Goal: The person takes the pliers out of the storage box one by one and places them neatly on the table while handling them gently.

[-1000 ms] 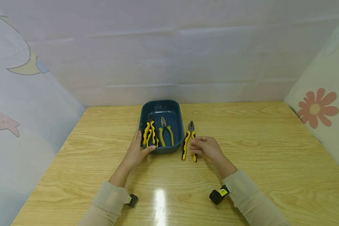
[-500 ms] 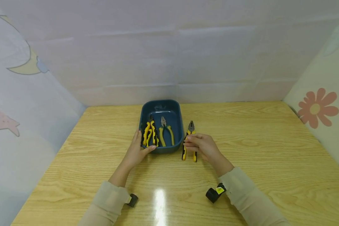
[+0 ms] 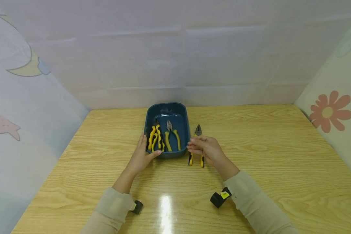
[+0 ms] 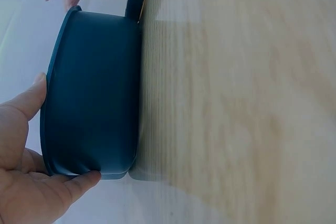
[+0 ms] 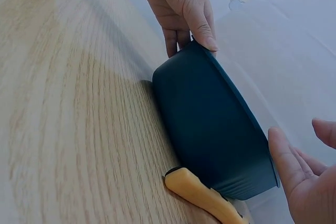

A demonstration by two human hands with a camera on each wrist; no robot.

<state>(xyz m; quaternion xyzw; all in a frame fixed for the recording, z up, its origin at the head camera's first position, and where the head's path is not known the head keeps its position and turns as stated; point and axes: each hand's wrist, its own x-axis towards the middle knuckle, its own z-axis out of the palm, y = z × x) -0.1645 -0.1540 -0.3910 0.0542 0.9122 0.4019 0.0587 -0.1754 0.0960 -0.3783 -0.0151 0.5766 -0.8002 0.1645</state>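
Note:
My left hand (image 3: 139,159) grips the near left corner of a dark blue plastic bin (image 3: 179,121), thumb on the near rim, fingers along the left wall. In the bin lie yellow-and-black pliers (image 3: 159,134), their handles overlapping, and a pair of combination pliers with dull yellow-green handles (image 3: 167,141). Outside its right wall, another pair of yellow-and-black pliers (image 3: 198,130) rests on the table, jaws pointing away. My right hand (image 3: 210,151) is over these pliers and hides their middle; its extended fingertips (image 5: 275,136) are right at the bin's rim.
The wood-grain table (image 3: 266,156) extends on both sides of the bin. A pale sheet (image 3: 222,65) hangs behind its back edge, with printed sheets at left and right. Black wrist cameras (image 3: 219,199) sit at both cuffs.
My right hand has moved left, from beside the loose pliers' right handle to the bin's right rim. The left hand, bin and pliers have stayed in place.

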